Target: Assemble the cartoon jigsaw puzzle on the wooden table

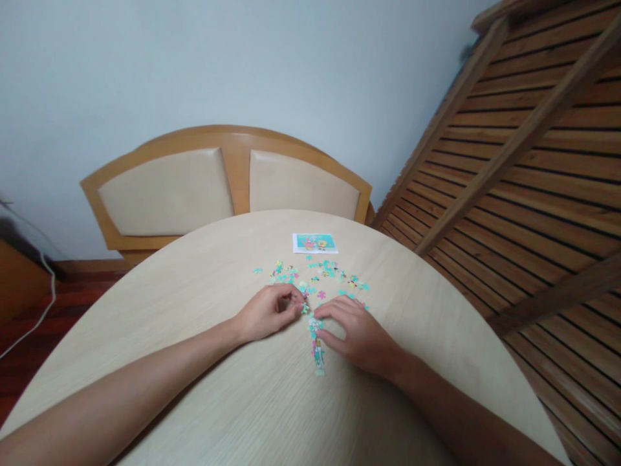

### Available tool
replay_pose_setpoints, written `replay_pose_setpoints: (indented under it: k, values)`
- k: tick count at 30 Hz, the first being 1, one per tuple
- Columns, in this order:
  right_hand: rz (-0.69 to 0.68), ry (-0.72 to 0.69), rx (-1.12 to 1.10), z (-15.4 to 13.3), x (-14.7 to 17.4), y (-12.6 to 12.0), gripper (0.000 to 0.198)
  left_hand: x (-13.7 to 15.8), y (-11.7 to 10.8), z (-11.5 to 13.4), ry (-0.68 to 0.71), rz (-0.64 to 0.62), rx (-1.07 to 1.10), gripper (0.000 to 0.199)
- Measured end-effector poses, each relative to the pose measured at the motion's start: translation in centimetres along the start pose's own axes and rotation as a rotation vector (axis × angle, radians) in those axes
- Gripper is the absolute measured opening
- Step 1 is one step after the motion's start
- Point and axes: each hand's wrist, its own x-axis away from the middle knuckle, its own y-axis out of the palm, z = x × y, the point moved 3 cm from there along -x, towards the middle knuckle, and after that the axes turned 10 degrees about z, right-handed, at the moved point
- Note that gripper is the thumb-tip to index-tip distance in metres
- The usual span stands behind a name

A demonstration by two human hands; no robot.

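Several jigsaw pieces are joined into a narrow upright strip (319,361) on the table, in teal, white and pink. My right hand (361,333) curves over the strip's upper end, its index finger and thumb gripping there with a small gap between the tips. Just left of that end, my left hand (272,312) is closed, thumb and index finger pinching a small multicoloured puzzle piece (305,309). Beyond both hands, loose puzzle pieces (330,266) lie scattered in teal, yellow and pink. A single pink piece (321,295) rests between the hands.
A picture card (315,243) with a pink and a yellow cartoon figure lies behind the loose pieces. The round wooden table (204,401) stands before a padded headboard (235,175). A slatted wooden frame (514,155) leans at the right. At the left hangs a white cable (50,285).
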Motion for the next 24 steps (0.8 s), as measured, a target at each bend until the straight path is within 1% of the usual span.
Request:
replay_pose_setpoints:
  k: [4,8,13,16,24]
  values:
    - [-0.061,-0.060,0.006,-0.04,0.12,-0.17,0.023,-0.02,-0.09,-0.18,0.061,-0.027,-0.072,0.018]
    - [-0.099,-0.079,0.028,-0.02,0.20,-0.03,0.021,-0.07,-0.01,0.05,0.119,-0.085,-0.141,0.018]
    - [-0.096,-0.102,0.009,0.04,0.24,0.07,0.020,-0.13,0.18,0.32,0.185,-0.145,-0.178,0.016]
    - [-0.081,-0.123,-0.002,0.16,0.30,0.13,0.021,-0.11,0.21,0.42,0.196,-0.165,-0.187,0.015]
    - [-0.082,-0.128,-0.003,0.15,0.23,0.16,0.022,-0.08,0.28,0.60,0.235,-0.166,-0.233,0.016]
